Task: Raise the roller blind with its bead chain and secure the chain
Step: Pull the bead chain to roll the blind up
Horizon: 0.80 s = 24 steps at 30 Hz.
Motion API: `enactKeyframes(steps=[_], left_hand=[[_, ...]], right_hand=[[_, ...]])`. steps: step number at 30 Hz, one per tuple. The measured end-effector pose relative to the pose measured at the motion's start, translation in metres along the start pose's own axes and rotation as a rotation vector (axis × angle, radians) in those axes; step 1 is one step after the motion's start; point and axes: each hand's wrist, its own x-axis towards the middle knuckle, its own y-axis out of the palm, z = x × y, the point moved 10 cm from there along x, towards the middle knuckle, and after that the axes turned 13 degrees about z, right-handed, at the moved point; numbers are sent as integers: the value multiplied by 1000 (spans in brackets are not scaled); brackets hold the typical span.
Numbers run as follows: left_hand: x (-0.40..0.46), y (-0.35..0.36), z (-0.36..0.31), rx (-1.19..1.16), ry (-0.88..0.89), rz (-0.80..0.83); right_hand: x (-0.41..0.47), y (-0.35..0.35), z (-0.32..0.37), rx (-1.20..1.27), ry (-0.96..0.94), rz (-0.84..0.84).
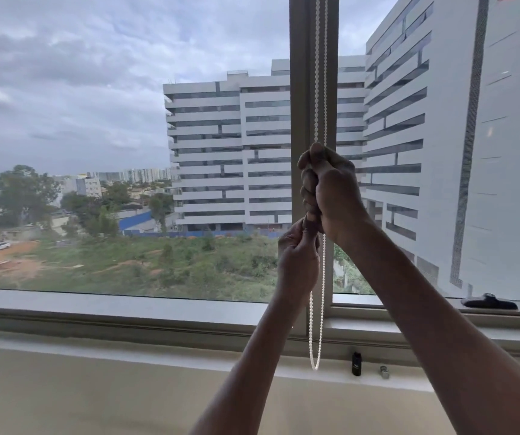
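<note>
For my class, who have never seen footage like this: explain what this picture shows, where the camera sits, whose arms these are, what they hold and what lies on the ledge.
There is no machine here. The one picture comes from a camera worn on a person's head, looking forward and down, so the two bare arms are the wearer's own. Both hands grip the white bead chain, which hangs in front of the window frame post. The right hand is the higher grip; the left hand pinches just below it. The chain's loop hangs down near the sill. On the sill stand a small black object and a small metal piece. A dark window handle sits at the right.
</note>
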Motion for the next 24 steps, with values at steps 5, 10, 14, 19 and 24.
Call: enactKeyframes(steps=[5, 10, 14, 19, 24], left_hand=[[6, 5, -4, 58, 87, 27], [15, 1, 4, -30, -3, 62], [27, 1, 2, -175, -183, 115], [44, 21, -40, -359, -235, 299], [55, 41, -72, -497, -237, 391]], right_hand=[[-5, -1, 12, -119, -133, -72], [-16, -5, 14, -232, -212, -110], [-40, -8, -12, -253, -187, -118], [-70, -10, -41, -292, -161, -127], [-74, -7, -44, -257, -137, -93]])
